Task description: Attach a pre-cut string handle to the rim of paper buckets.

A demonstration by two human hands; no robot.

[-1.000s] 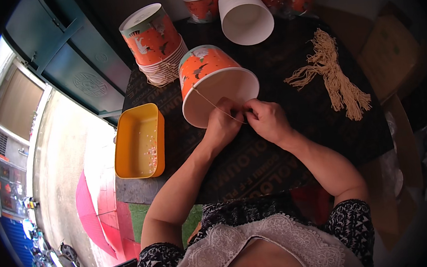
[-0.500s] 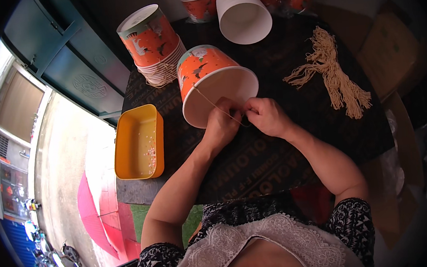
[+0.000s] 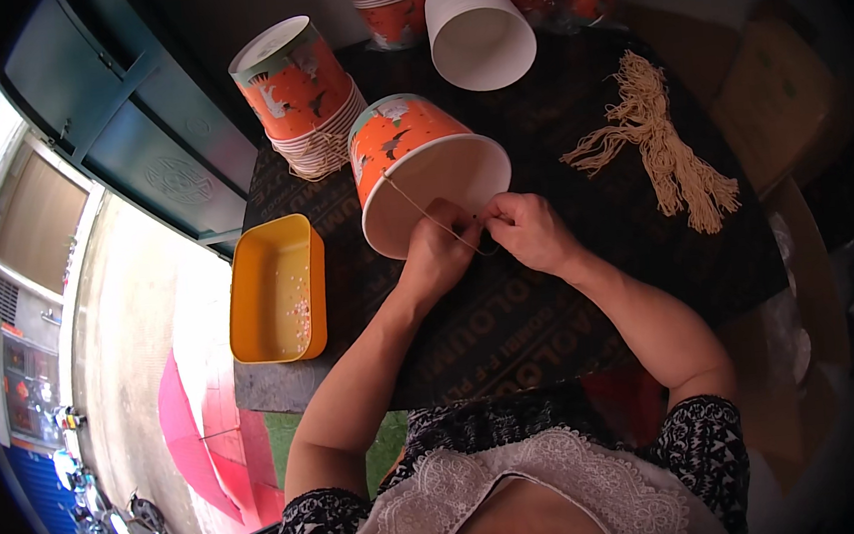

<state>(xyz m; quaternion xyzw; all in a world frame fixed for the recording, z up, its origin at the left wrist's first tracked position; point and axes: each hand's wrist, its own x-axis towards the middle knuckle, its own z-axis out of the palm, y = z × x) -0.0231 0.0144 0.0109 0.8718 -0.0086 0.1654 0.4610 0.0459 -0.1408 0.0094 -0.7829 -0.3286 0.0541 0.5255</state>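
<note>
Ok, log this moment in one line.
left hand: at rim of bucket | right hand: beside left hand | cord: from bucket's side across left hand | tub: left | cord bundle: right

White-rimmed, orange-and-grey patterned bucket

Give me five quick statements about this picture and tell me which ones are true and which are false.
1. The left hand and right hand are close together near the orange bucket. True.
2. The yellow tub stands right of the orange bucket. False: the yellow tub stands left of it.
3. A thin string crosses the orange bucket's opening. True.
4. The yellow tub is full to the brim. False: only scattered small pale bits show inside.
5. The bundle of strings lies right of both hands. True.
</note>
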